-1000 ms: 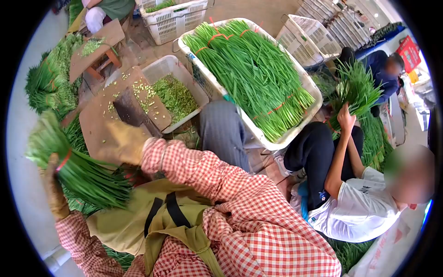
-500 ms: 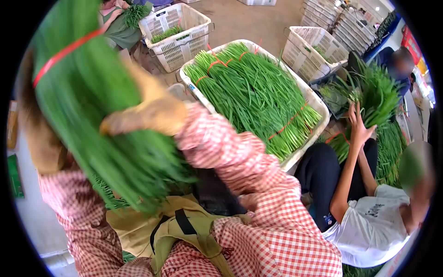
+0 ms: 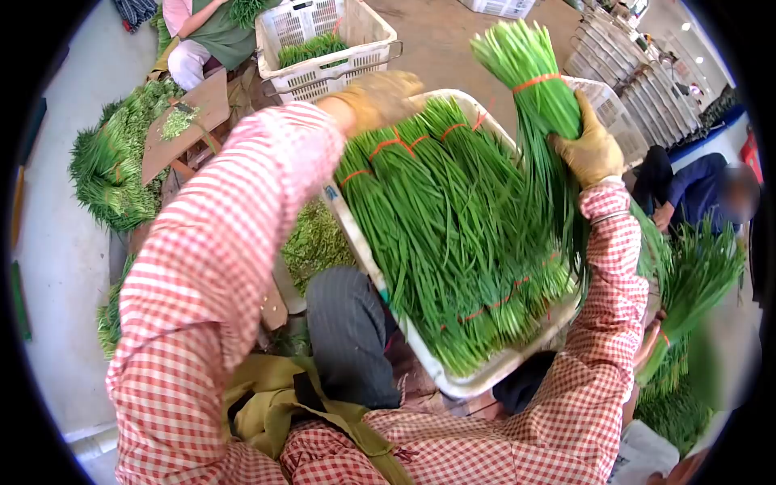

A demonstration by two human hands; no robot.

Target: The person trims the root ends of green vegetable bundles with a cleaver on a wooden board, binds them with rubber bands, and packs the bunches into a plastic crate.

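The gloved right hand (image 3: 594, 149) grips a raised bunch (image 3: 543, 101) of long green stalks over the far right part of a white basket (image 3: 361, 242). Its fingers are wrapped round the bunch just below a red band (image 3: 537, 82), and the thumb lies along its near side. The pale cut ends point up and to the far left, while the green leaves hang down along the right side of the basket.

The gloved left hand (image 3: 376, 99) is at the far left corner of the basket, holding nothing. Its fingers reach out to the right, loosely together; they are blurred, and whether they touch the rim cannot be told.

Banded bunches (image 3: 428, 218) fill the basket side by side, with red bands near both the far and near ends. Just left of the basket is chopped green stuff (image 3: 317, 242), partly behind the left sleeve (image 3: 218, 267). Farther left, a low wooden bench (image 3: 194, 121) carries pale green trimmings (image 3: 178, 123), with a heap of greens (image 3: 121, 158) beside it. A white crate (image 3: 327, 79) with some greens inside stands beyond the basket. At the near right, a co-worker's hand (image 3: 647, 349) holds another bunch (image 3: 695, 295), banded in red.
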